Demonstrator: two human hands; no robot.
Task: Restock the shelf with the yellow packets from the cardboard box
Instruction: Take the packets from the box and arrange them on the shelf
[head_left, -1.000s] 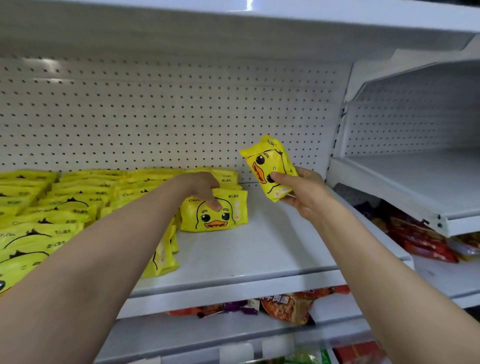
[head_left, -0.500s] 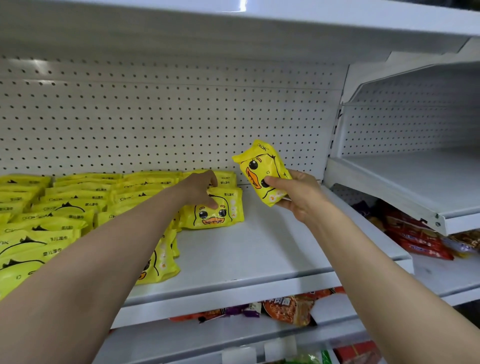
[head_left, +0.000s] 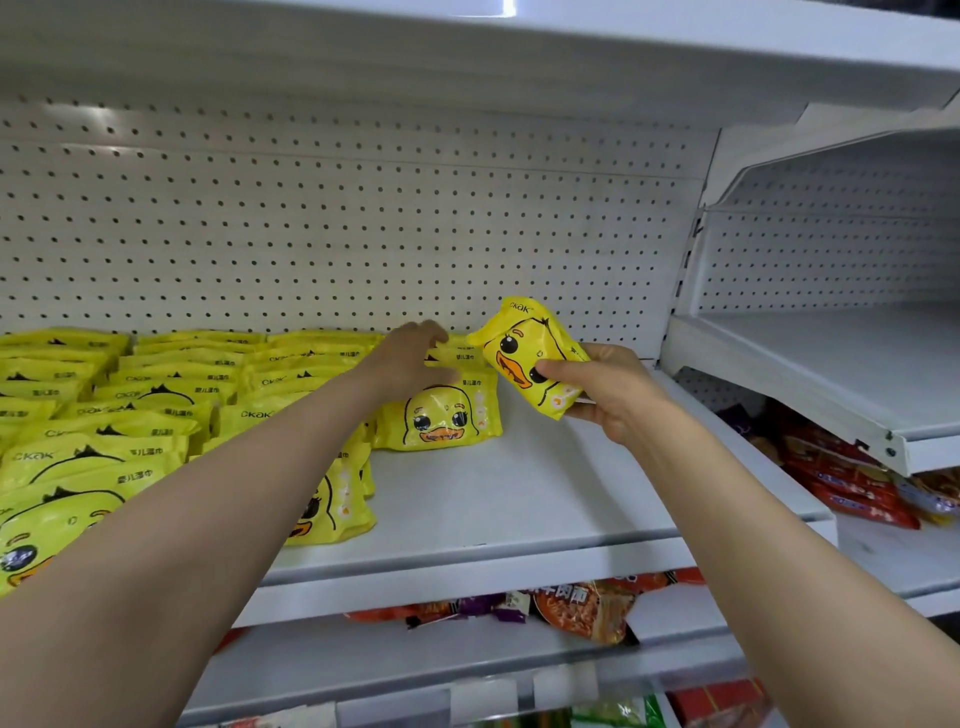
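The right hand (head_left: 610, 387) grips a yellow packet (head_left: 530, 356) with a duck face, holding it tilted above the white shelf (head_left: 519, 499). The left hand (head_left: 410, 358) reaches toward the back, fingers relaxed and resting on the stacked packets (head_left: 156, 395) that fill the shelf's left side. One packet (head_left: 441, 415) stands upright just beside it.

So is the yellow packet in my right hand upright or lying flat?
Roughly upright, tilted left. The right hand grips the yellow packet by its lower end, clear of the shelf, its printed top corner pointing up.
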